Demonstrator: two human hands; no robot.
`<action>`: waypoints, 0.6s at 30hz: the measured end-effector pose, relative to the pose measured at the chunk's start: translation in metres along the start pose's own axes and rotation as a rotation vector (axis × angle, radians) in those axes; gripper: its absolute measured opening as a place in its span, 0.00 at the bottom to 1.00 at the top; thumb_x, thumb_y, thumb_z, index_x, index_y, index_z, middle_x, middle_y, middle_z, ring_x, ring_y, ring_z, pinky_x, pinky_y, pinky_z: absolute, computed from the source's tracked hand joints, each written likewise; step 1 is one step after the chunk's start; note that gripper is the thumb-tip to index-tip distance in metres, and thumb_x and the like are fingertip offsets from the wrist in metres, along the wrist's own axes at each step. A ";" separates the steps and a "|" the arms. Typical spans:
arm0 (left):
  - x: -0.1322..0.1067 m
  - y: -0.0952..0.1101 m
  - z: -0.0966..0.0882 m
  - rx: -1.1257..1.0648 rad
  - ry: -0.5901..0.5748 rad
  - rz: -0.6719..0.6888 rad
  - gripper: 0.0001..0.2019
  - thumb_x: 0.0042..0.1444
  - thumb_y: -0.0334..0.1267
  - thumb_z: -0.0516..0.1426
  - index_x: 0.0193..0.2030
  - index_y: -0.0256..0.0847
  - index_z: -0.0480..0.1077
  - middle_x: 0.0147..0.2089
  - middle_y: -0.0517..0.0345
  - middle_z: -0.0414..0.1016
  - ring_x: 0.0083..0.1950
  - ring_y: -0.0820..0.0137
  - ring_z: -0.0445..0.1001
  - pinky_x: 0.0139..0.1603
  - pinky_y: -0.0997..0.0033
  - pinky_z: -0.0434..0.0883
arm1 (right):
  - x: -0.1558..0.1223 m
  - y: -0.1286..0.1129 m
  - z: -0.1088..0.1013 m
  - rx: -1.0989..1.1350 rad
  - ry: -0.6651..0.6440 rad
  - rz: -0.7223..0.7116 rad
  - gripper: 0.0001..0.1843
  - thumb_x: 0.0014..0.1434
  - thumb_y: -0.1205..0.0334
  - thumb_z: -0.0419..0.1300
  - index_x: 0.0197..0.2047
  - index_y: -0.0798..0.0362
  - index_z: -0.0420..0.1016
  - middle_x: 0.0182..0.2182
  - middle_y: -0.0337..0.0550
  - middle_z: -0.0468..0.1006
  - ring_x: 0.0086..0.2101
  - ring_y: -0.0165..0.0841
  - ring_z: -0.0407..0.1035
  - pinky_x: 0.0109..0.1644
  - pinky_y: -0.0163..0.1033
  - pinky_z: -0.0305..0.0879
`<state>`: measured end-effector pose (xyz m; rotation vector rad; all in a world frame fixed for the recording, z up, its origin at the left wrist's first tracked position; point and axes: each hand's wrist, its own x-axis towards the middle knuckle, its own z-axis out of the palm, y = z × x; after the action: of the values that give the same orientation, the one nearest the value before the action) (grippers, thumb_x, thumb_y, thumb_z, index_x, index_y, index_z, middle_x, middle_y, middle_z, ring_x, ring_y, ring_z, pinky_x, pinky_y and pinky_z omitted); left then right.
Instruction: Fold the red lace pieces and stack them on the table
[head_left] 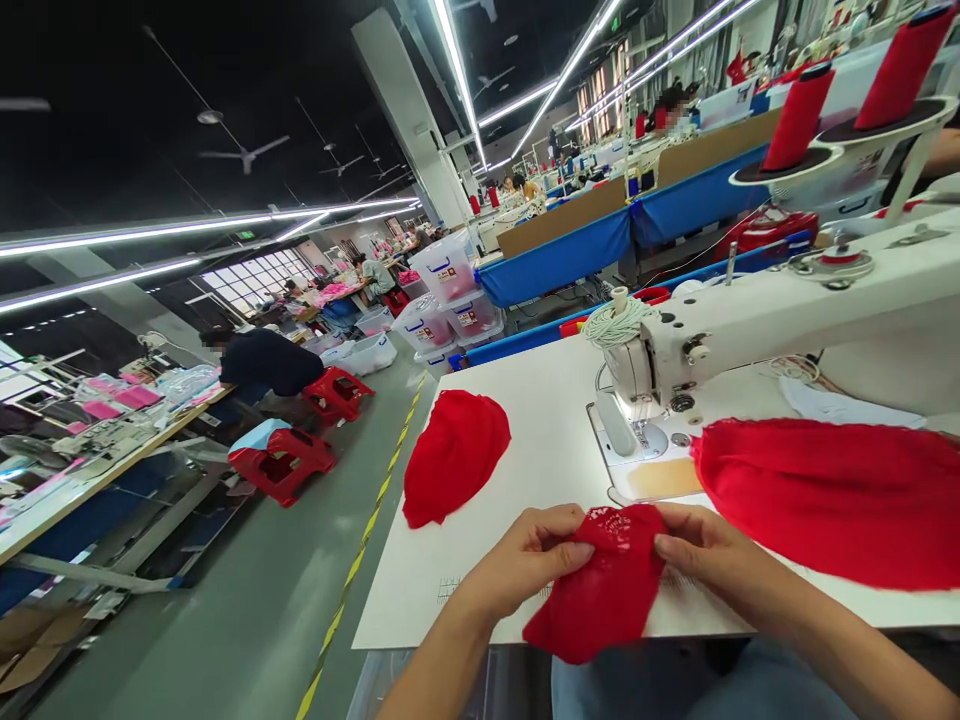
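A piece of red fabric with a lacy upper edge (607,590) is stretched between my two hands, hanging over the front edge of the white sewing table (540,420). My left hand (532,560) pinches its upper left corner between thumb and fingers. At the upper right corner my right hand (697,550) pinches it the same way. Just beyond the hands stands a white sewing machine (720,340), its lit needle area (643,435) over the metal plate. Another red fabric piece (455,455) lies at the table's left, and a longer red pile (832,500) lies right of the machine's needle.
Red thread cones (799,120) stand on holders behind the machine. Clear plastic boxes (446,270) are stacked past the table's far edge. Red stools (281,460) and a bent-over person (270,360) are across the aisle, which has a yellow-black floor stripe (367,540).
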<state>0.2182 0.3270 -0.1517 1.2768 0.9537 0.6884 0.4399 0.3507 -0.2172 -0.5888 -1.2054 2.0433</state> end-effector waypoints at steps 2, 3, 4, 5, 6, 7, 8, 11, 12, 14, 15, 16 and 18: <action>0.005 -0.007 0.003 -0.167 0.099 -0.104 0.19 0.44 0.54 0.68 0.35 0.39 0.80 0.32 0.56 0.74 0.34 0.72 0.68 0.37 0.75 0.63 | -0.004 -0.002 0.007 0.173 0.040 -0.010 0.17 0.55 0.46 0.66 0.43 0.48 0.82 0.41 0.46 0.83 0.43 0.41 0.75 0.51 0.45 0.68; 0.008 -0.010 0.005 -0.261 0.164 -0.160 0.19 0.41 0.53 0.69 0.35 0.40 0.80 0.30 0.57 0.75 0.34 0.72 0.70 0.37 0.75 0.64 | -0.005 -0.004 0.010 0.238 0.084 -0.021 0.15 0.56 0.47 0.66 0.40 0.48 0.83 0.38 0.45 0.83 0.41 0.39 0.75 0.49 0.43 0.69; 0.011 -0.014 0.007 -0.344 0.226 -0.199 0.20 0.38 0.52 0.71 0.34 0.40 0.80 0.30 0.57 0.76 0.33 0.72 0.71 0.37 0.76 0.65 | -0.007 -0.005 0.012 0.291 0.132 -0.022 0.14 0.56 0.48 0.66 0.38 0.49 0.83 0.35 0.45 0.83 0.39 0.37 0.75 0.47 0.41 0.70; 0.013 -0.016 0.009 -0.406 0.264 -0.217 0.20 0.37 0.51 0.71 0.35 0.40 0.80 0.30 0.57 0.77 0.33 0.72 0.72 0.37 0.76 0.66 | -0.008 -0.006 0.014 0.334 0.173 -0.015 0.14 0.55 0.48 0.66 0.36 0.50 0.83 0.32 0.44 0.83 0.36 0.36 0.75 0.44 0.39 0.70; 0.015 -0.018 0.011 -0.448 0.263 -0.216 0.21 0.37 0.51 0.71 0.35 0.40 0.80 0.31 0.56 0.78 0.33 0.73 0.73 0.38 0.77 0.67 | -0.008 -0.006 0.016 0.370 0.209 -0.005 0.14 0.54 0.48 0.67 0.33 0.51 0.82 0.29 0.44 0.82 0.33 0.35 0.75 0.40 0.37 0.71; 0.016 -0.020 0.013 -0.469 0.222 -0.206 0.22 0.38 0.52 0.71 0.36 0.38 0.80 0.32 0.55 0.79 0.32 0.73 0.73 0.38 0.77 0.67 | -0.008 -0.007 0.016 0.398 0.244 0.007 0.14 0.53 0.48 0.69 0.31 0.52 0.82 0.27 0.43 0.81 0.30 0.33 0.74 0.37 0.35 0.71; 0.017 -0.021 0.014 -0.472 0.148 -0.202 0.25 0.37 0.54 0.71 0.37 0.37 0.80 0.33 0.54 0.79 0.31 0.74 0.73 0.37 0.77 0.68 | -0.007 -0.008 0.017 0.416 0.277 0.014 0.15 0.51 0.48 0.70 0.30 0.52 0.81 0.24 0.42 0.80 0.28 0.32 0.73 0.34 0.34 0.70; 0.016 -0.023 0.019 -0.408 -0.074 -0.270 0.30 0.30 0.54 0.73 0.37 0.33 0.80 0.32 0.52 0.80 0.29 0.74 0.73 0.35 0.78 0.69 | -0.007 -0.010 0.016 0.415 0.343 0.016 0.17 0.50 0.48 0.70 0.25 0.53 0.77 0.19 0.39 0.77 0.22 0.28 0.69 0.29 0.31 0.69; 0.015 -0.024 0.021 -0.378 -0.099 -0.301 0.29 0.28 0.51 0.74 0.36 0.33 0.80 0.31 0.53 0.79 0.29 0.74 0.73 0.34 0.78 0.69 | -0.008 -0.011 0.015 0.407 0.358 0.019 0.18 0.50 0.48 0.71 0.24 0.53 0.76 0.18 0.39 0.76 0.20 0.27 0.68 0.28 0.31 0.68; 0.013 -0.025 0.023 -0.342 -0.084 -0.325 0.25 0.28 0.47 0.75 0.34 0.33 0.80 0.30 0.54 0.79 0.29 0.74 0.73 0.35 0.78 0.69 | -0.011 -0.014 0.013 0.410 0.351 0.039 0.20 0.48 0.44 0.71 0.23 0.53 0.76 0.18 0.40 0.76 0.20 0.28 0.68 0.28 0.32 0.68; 0.012 -0.026 0.024 -0.342 -0.067 -0.310 0.24 0.30 0.47 0.74 0.34 0.33 0.80 0.30 0.54 0.79 0.30 0.74 0.73 0.35 0.78 0.69 | -0.014 -0.014 0.011 0.417 0.322 0.046 0.20 0.47 0.43 0.71 0.24 0.53 0.77 0.20 0.41 0.77 0.21 0.29 0.69 0.29 0.32 0.69; 0.012 -0.026 0.024 -0.350 -0.054 -0.284 0.24 0.32 0.47 0.74 0.34 0.34 0.80 0.31 0.54 0.79 0.31 0.73 0.74 0.36 0.77 0.70 | -0.017 -0.014 0.010 0.416 0.277 0.054 0.20 0.46 0.44 0.71 0.26 0.54 0.79 0.21 0.41 0.78 0.22 0.30 0.70 0.31 0.34 0.70; 0.011 -0.025 0.024 -0.369 -0.045 -0.232 0.24 0.35 0.49 0.73 0.37 0.34 0.80 0.32 0.53 0.79 0.32 0.72 0.74 0.39 0.76 0.70 | -0.022 -0.013 0.005 0.390 0.212 0.056 0.17 0.46 0.49 0.73 0.30 0.53 0.81 0.25 0.42 0.80 0.26 0.31 0.72 0.35 0.35 0.70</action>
<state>0.2426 0.3205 -0.1781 0.8388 0.8735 0.6162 0.4550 0.3360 -0.2024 -0.6323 -0.6503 2.1250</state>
